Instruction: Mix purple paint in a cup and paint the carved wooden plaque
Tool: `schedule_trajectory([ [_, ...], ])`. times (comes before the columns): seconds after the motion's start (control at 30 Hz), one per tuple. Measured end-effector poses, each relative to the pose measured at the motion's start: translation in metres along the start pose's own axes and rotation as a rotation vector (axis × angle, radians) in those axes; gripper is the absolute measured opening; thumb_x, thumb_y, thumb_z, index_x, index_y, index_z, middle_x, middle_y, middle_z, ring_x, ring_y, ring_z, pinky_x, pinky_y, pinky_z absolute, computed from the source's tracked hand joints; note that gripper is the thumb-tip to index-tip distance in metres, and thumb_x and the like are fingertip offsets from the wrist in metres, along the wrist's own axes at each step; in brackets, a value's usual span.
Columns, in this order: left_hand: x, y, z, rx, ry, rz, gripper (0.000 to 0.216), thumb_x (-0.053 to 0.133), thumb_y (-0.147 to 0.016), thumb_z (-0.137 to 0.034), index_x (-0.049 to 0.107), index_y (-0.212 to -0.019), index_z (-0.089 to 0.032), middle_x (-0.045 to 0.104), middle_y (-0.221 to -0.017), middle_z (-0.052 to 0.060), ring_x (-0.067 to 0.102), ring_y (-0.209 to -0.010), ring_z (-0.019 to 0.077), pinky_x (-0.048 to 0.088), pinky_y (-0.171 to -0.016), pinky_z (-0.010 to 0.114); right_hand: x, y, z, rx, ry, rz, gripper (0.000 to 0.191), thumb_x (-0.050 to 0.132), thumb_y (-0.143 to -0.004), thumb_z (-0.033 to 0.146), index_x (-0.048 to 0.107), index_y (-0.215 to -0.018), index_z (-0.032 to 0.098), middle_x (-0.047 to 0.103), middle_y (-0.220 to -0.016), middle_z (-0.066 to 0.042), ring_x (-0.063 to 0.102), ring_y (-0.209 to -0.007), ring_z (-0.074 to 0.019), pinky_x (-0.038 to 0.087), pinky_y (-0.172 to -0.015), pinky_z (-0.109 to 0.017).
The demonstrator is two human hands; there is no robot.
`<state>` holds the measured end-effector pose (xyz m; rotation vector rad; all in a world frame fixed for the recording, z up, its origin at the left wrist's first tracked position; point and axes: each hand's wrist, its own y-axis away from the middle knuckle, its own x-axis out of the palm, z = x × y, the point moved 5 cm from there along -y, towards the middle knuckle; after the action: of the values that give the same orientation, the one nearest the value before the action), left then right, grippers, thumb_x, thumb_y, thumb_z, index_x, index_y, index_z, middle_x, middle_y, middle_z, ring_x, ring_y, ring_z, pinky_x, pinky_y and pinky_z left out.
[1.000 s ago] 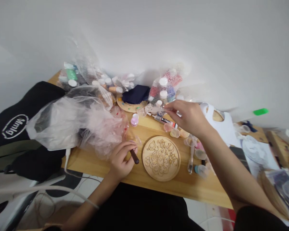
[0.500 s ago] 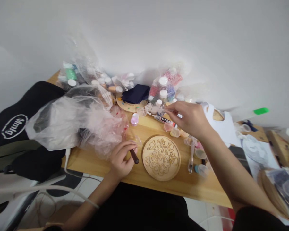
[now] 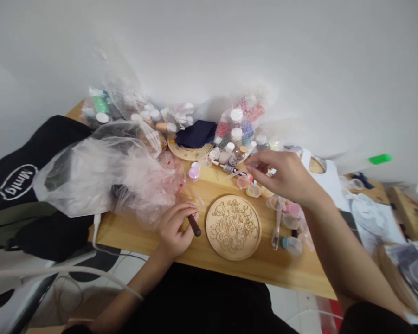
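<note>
My left hand (image 3: 176,229) is closed around a dark brown handle (image 3: 194,225); the tool's other end is hidden by the fingers. Right of it, a round wooden board (image 3: 214,243) with a carved, gold-lined floral pattern lies flat on the table. Above the board, my right hand (image 3: 276,171) pinches a thin translucent stick (image 3: 235,173) that points left. Behind those fingers are a B-7000 glue tube (image 3: 241,172) and a small clear bottle with a gold cap (image 3: 242,149). Small cups of pale colours, such as a yellow cup (image 3: 254,190), sit below the hand.
A crumpled clear plastic bag (image 3: 86,171) covers the left side of the wooden table (image 3: 132,239). Bottles and bead bags line the wall, beside a dark blue cloth (image 3: 196,134). A small purple pot (image 3: 194,173) stands mid-table. A clear-handled brush (image 3: 276,232) lies right of the board.
My right hand has shifted slightly right and down, away from the bottles, and the translucent stick now shows in its fingers. My left hand has stayed in place with the dark handle.
</note>
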<state>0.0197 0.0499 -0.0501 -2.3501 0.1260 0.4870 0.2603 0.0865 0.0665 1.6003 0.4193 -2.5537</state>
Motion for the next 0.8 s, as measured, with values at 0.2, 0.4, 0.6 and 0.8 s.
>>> schedule_trajectory([
  [0.2,0.000,0.000,0.000,0.005,-0.005,0.008,0.018,0.066,-0.083,-0.004,0.066,-0.095,-0.018,0.071,-0.093,0.005,0.072,-0.087,0.0175,0.061,-0.081,0.031,0.002,-0.001,0.002,-0.020,0.015,0.007,0.018,0.052,-0.088,0.021,0.068,-0.080,0.018,0.073,-0.075,-0.004,0.062,-0.061,-0.0126,0.045,-0.059,-0.025],
  [0.4,0.000,-0.002,-0.002,0.010,-0.006,0.011,0.017,0.066,-0.083,-0.004,0.066,-0.095,-0.017,0.071,-0.093,0.006,0.071,-0.087,0.0171,0.061,-0.081,0.030,0.006,-0.006,0.004,-0.056,0.044,0.040,0.018,0.050,-0.086,0.019,0.066,-0.077,0.017,0.070,-0.070,-0.003,0.060,-0.059,-0.0122,0.043,-0.058,-0.025],
  [0.6,0.000,-0.002,-0.002,0.007,0.006,0.013,0.018,0.066,-0.083,-0.003,0.066,-0.095,-0.016,0.071,-0.093,0.006,0.071,-0.088,0.0167,0.060,-0.082,0.030,0.009,-0.010,0.005,-0.085,0.108,0.055,0.018,0.050,-0.085,0.016,0.066,-0.076,0.016,0.069,-0.068,-0.004,0.060,-0.059,-0.0129,0.040,-0.058,-0.024],
  [0.8,-0.001,-0.002,-0.002,0.004,-0.013,0.010,0.017,0.067,-0.083,-0.004,0.066,-0.094,-0.016,0.071,-0.093,0.006,0.072,-0.087,0.0171,0.061,-0.082,0.030,0.012,-0.014,0.008,-0.067,0.154,0.118,0.019,0.050,-0.086,0.013,0.064,-0.075,0.017,0.070,-0.071,-0.004,0.060,-0.061,-0.0135,0.038,-0.059,-0.024],
])
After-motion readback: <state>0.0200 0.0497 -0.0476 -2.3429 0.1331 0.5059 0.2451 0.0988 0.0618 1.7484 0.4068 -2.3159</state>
